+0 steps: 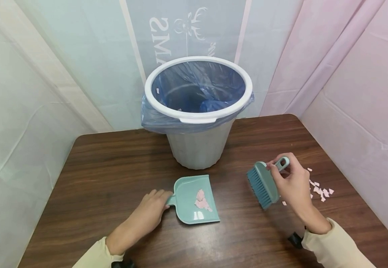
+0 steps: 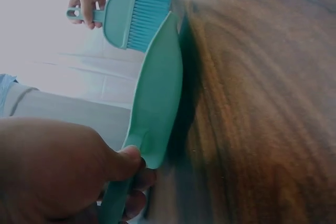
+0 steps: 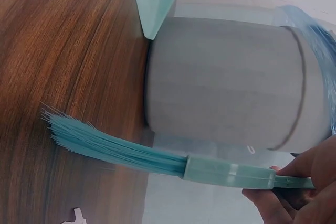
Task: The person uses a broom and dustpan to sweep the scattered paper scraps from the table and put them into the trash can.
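Observation:
My left hand (image 1: 152,209) grips the handle of a green dustpan (image 1: 185,190), with thumb and fingers wrapped round it in the left wrist view. A small heap of pink paper scraps (image 1: 201,201) lies in the pan, whose wide edge faces right. To the right, my right hand (image 1: 292,182) pinches the handle of a green hand brush (image 1: 267,180). Its blue-green bristles (image 3: 115,148) point down and left, bending at their tips near the table in the right wrist view. More pink paper scraps (image 1: 319,190) are scattered on the table just beyond the right hand.
A pale grey waste bin (image 1: 197,149) with a white rim and a blue plastic liner (image 1: 153,121) stands at the back middle of the brown wooden table (image 1: 113,167). A few scraps cling inside the liner. Pale cloth walls (image 1: 365,111) close in the sides and back.

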The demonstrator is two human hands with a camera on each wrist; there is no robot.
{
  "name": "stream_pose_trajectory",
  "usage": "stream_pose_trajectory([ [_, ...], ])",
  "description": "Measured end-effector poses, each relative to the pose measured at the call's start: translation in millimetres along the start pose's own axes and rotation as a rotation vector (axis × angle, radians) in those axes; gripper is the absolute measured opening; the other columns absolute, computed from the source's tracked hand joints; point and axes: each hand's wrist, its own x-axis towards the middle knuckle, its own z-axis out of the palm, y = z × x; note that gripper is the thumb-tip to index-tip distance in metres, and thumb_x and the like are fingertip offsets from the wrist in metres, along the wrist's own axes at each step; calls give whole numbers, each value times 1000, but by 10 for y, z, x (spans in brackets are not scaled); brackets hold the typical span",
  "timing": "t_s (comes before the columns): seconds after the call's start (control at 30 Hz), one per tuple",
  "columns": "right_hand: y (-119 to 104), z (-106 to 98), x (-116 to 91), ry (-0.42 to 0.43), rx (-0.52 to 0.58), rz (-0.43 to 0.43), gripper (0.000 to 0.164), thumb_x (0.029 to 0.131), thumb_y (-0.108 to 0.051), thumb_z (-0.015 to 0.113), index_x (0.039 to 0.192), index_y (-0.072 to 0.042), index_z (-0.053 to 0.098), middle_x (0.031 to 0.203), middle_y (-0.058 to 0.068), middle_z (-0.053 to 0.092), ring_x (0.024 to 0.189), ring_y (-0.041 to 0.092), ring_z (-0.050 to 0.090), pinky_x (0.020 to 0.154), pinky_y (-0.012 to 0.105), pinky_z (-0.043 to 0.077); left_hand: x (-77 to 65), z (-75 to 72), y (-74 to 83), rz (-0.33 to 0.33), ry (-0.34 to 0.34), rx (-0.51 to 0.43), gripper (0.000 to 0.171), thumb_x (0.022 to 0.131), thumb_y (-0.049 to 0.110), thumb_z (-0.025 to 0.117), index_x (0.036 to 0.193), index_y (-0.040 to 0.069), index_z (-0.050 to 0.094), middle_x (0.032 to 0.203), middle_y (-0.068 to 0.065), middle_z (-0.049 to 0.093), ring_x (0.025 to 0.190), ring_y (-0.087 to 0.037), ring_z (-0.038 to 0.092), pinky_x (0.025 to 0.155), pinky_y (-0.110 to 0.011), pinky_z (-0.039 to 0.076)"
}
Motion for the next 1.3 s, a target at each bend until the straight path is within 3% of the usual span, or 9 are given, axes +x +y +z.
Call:
stream_pose_trajectory([
  [0.2, 7, -11, 0, 0, 0, -3, 16, 90, 13, 64, 101, 4, 59, 91, 16, 75, 80, -13, 64, 68, 5, 50, -64, -10, -54, 22, -18, -12, 29, 92, 6, 72, 121, 5, 66, 102, -1, 66, 86, -15, 51, 76, -36, 47],
  [0.53, -2, -2, 9, 9, 12, 3, 15, 90, 13, 65, 101, 4, 59, 90, 16, 75, 81, -11, 65, 70, 6, 51, -228, -359, -299, 69, -36, -109, 33, 93, 5, 71, 126, 6, 65, 111, 3, 69, 93, -13, 54, 81, -39, 48],
  [0.8, 9, -13, -1, 5, 7, 10, 15, 91, 12, 65, 102, 4, 59, 91, 15, 75, 82, -10, 65, 70, 6, 50, -359, -618, -466, 15, 33, -97, 32, 93, 3, 70, 125, 6, 65, 110, 4, 69, 94, -12, 56, 81, -43, 51],
  [1.03, 18, -11, -2, 2, 8, 16, 15, 91, 12, 65, 102, 3, 59, 92, 15, 75, 82, -11, 65, 69, 6, 51, -443, -813, -620, -54, 23, -97, 32, 94, 4, 69, 126, 2, 64, 114, -3, 70, 97, -18, 59, 82, -48, 52],
  [1.3, 22, -15, -3, 0, 12, 21, 15, 92, 11, 65, 102, 4, 59, 92, 15, 75, 82, -10, 65, 70, 6, 51, -548, -1136, -866, -78, 39, -71, 32, 96, -1, 65, 128, -2, 61, 112, -5, 69, 98, -22, 61, 75, -41, 56],
])
